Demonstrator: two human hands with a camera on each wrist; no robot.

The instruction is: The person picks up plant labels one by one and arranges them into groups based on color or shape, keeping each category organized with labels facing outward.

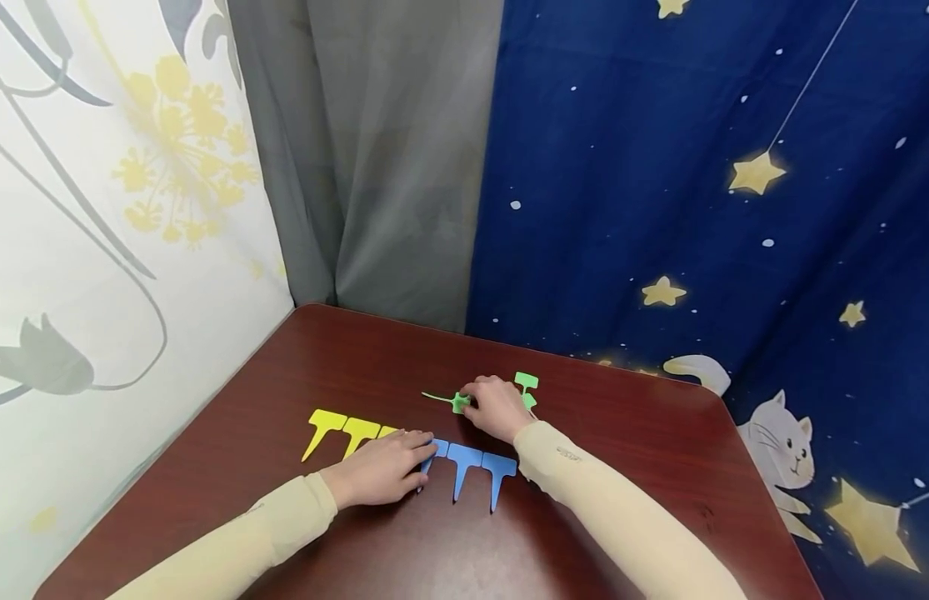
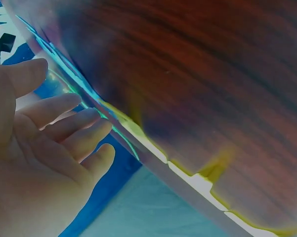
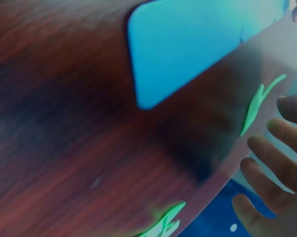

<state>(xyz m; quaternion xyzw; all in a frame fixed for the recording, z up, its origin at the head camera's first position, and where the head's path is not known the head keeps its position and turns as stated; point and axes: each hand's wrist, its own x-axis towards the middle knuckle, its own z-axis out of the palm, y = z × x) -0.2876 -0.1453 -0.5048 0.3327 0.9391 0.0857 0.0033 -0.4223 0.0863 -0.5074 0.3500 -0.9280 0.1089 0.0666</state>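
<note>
Yellow T-shaped plant labels and blue T-shaped plant labels lie side by side in one row, stems toward the near edge. My left hand rests over the middle of this row, fingers relaxed, fingertips at the leftmost blue label; it hides part of a yellow one. Beyond the row, my right hand is at a green plant label, its fingertips right at the head. That label's thin stem points left. In the right wrist view, the right fingers are loosely spread beside the green label.
More green labels lie just right of my right hand, partly hidden by it. Everything lies on a dark red-brown wooden table. A grey curtain and a blue star-patterned curtain hang behind it, a white patterned one at left.
</note>
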